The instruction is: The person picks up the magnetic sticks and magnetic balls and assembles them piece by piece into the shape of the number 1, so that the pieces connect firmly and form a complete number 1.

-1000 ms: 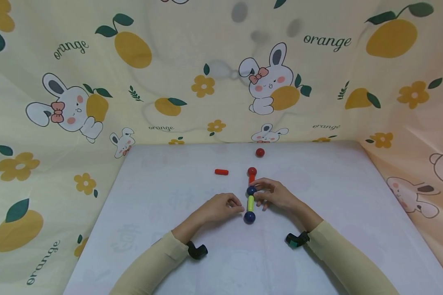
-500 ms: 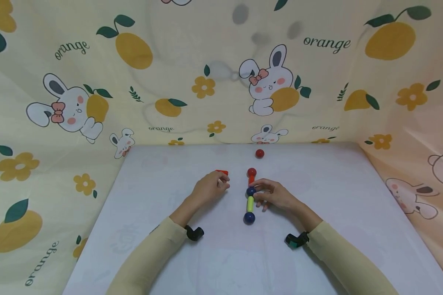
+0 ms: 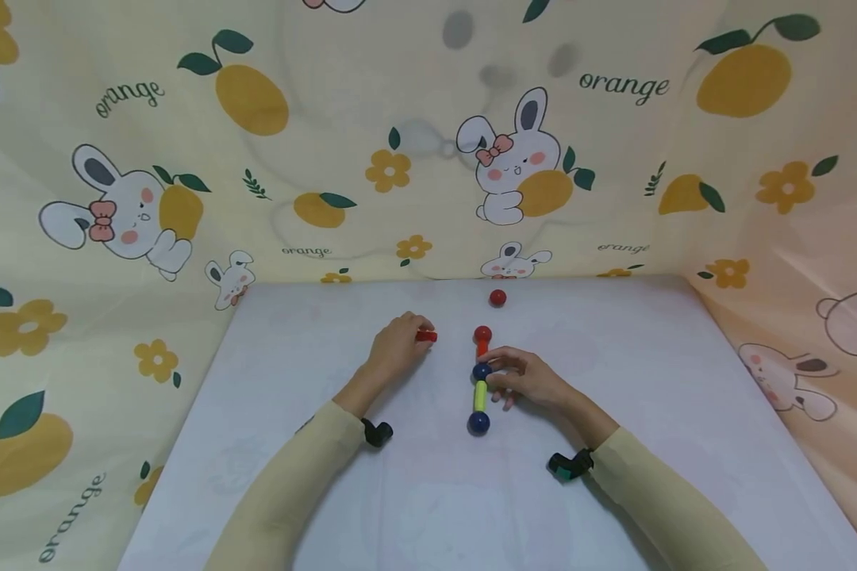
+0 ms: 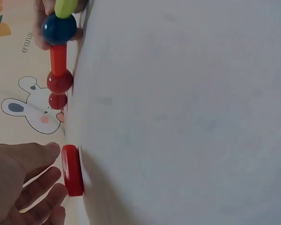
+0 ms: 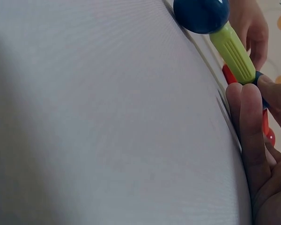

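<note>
My left hand [image 3: 398, 345] is at a short red rod [image 3: 426, 336] lying on the table. In the left wrist view its thumb and fingers are parted, with the tips right beside the rod [image 4: 72, 171]. My right hand [image 3: 536, 381] pinches a dark blue ball [image 3: 482, 371] in the middle of a joined line of toy pieces. Nearer me, a yellow-green rod [image 3: 480, 396] links that ball to another dark blue ball [image 3: 478, 423]. On the far side, a red rod [image 3: 482, 348], partly behind my right fingers, leads to a red ball [image 3: 482, 335].
A loose red ball [image 3: 497, 298] sits near the back edge of the white table [image 3: 428, 492]. Behind and beside the table hangs a cream cloth [image 3: 371, 103] printed with rabbits, oranges and flowers. Both wrists carry small black cameras [image 3: 378, 434].
My left hand has left the side of the joined line and moved away and to the left, reaching the loose red rod. My right hand stays at the middle blue ball.
</note>
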`<state>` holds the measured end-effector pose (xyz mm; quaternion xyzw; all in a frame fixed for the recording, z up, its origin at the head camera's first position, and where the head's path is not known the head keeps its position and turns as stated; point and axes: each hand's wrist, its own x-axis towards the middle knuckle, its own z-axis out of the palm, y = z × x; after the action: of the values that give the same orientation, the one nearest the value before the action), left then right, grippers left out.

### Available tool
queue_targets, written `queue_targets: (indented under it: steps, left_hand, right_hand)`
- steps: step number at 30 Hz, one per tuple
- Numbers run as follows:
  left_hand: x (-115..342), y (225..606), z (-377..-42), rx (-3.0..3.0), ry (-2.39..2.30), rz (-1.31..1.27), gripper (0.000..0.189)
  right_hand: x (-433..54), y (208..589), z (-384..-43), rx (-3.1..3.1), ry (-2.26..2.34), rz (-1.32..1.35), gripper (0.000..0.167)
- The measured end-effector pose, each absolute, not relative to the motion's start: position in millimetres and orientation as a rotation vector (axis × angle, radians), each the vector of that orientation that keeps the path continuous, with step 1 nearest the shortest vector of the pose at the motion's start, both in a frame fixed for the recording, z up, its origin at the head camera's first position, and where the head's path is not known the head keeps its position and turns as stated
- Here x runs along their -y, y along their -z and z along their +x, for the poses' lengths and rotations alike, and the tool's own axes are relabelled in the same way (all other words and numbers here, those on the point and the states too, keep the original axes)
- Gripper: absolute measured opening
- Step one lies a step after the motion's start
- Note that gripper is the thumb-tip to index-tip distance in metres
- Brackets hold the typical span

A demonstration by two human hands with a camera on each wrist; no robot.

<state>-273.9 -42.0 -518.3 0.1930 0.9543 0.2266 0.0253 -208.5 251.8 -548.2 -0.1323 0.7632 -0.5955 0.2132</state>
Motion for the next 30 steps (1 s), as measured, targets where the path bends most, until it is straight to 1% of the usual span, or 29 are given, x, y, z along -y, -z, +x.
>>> queue_targets:
  steps: [8, 18, 30]
  left_hand:
    - [43.3, 520.8, -285.9, -2.96, -0.607, 0.568, 0.032]
    - [43.4, 521.3, -287.5, -2.957, -0.585, 0.57, 0.03]
    - [39.2, 520.2, -288.0, -2.993, -0.476, 0.605, 0.024]
  right_hand:
    - [-252.6, 549.4, -209.7, -2.109, 1.664, -0.373, 0.047]
    - [-252.1, 548.2, -209.6, -2.113, 1.656, -0.384, 0.046]
    - [-252.3, 548.2, -208.0, -2.125, 1.649, -0.38, 0.045]
